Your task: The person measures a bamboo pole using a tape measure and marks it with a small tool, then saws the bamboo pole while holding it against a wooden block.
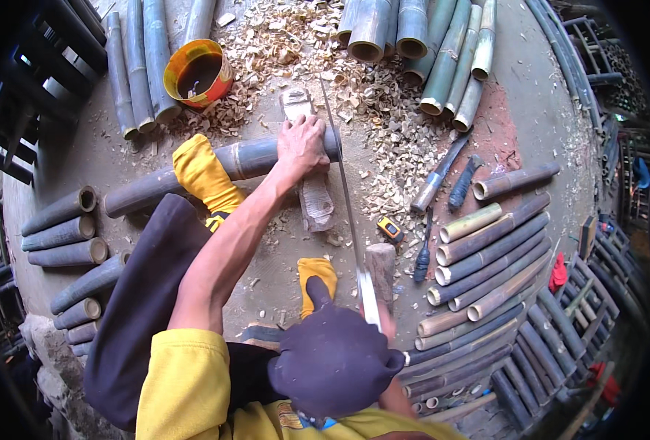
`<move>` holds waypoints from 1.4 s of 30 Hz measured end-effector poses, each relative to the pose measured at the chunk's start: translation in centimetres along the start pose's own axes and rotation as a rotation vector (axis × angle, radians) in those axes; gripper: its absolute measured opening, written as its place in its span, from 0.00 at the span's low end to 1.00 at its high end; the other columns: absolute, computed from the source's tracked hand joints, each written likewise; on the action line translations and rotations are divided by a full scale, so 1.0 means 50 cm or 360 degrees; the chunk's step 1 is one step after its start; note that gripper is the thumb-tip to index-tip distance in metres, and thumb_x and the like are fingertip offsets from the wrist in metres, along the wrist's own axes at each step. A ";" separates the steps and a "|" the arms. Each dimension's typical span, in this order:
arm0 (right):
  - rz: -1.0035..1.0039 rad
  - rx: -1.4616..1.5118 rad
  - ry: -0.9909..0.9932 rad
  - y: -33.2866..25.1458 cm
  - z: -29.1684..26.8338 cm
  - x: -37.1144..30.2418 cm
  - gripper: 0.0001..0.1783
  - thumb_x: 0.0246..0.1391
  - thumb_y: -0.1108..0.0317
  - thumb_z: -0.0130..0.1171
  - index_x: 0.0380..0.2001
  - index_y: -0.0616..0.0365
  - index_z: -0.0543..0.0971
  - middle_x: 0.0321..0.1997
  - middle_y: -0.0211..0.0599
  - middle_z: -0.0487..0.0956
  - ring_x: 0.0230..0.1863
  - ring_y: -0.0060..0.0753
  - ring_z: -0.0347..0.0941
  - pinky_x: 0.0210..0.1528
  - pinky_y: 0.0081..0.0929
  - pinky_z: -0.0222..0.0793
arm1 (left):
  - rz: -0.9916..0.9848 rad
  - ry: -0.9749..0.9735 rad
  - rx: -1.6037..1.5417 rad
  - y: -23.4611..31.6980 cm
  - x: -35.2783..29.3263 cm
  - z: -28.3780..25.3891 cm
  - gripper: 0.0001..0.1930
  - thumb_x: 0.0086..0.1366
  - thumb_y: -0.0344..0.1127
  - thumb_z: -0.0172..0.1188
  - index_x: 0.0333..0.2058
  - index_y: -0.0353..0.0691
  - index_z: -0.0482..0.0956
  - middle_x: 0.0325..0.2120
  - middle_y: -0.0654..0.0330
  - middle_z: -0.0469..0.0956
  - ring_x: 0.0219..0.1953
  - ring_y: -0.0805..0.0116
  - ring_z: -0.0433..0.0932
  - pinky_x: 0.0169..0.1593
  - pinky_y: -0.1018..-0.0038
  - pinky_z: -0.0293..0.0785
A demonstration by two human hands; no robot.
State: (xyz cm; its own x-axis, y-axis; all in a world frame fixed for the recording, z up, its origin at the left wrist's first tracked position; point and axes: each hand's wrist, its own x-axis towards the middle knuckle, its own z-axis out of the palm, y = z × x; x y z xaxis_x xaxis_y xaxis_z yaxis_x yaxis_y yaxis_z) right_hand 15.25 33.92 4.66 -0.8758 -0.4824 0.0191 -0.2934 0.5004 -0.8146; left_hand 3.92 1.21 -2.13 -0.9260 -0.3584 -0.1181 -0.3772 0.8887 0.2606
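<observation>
A thick grey-green bamboo pole (255, 158) lies across a wooden block (315, 204). My left hand (303, 145) is closed over the pole near its right end, pressing it onto the block. At that same end a long handsaw (347, 191) runs front to back, its thin blade up against the bamboo. The saw's pale near end is gripped by my right hand (388, 323), which is blurred and partly hidden by a dark cap (336, 359). My yellow-covered foot (206, 176) rests on the pole farther left.
Tape measure (390, 229), upright wooden stump (381, 268) and dark-handled blade (442, 172) lie right of the saw. Cut bamboo lengths (493, 246) line the right; others (65, 231) lie left. A yellow-red tin (219, 84) stands far left, beside wood shavings (277, 51).
</observation>
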 end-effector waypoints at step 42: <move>-0.0090 -0.0024 -0.0236 -0.135 0.141 0.325 0.26 0.55 0.72 0.50 0.58 0.64 0.63 0.44 0.49 0.74 0.38 0.34 0.72 0.47 0.28 0.67 | -0.0132 -0.0195 -0.0066 -0.013 0.000 -0.013 0.35 0.32 0.48 0.69 0.44 0.44 0.74 0.48 0.60 0.70 0.53 0.60 0.66 0.51 0.58 0.64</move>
State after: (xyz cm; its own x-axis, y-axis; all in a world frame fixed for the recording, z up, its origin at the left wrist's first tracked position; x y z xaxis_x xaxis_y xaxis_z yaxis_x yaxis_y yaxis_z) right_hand 5.69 17.64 6.39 -0.7918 -0.6104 -0.0220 -0.3475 0.4798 -0.8056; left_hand 4.17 0.43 -1.67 -0.8844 -0.3903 -0.2560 -0.4548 0.8440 0.2843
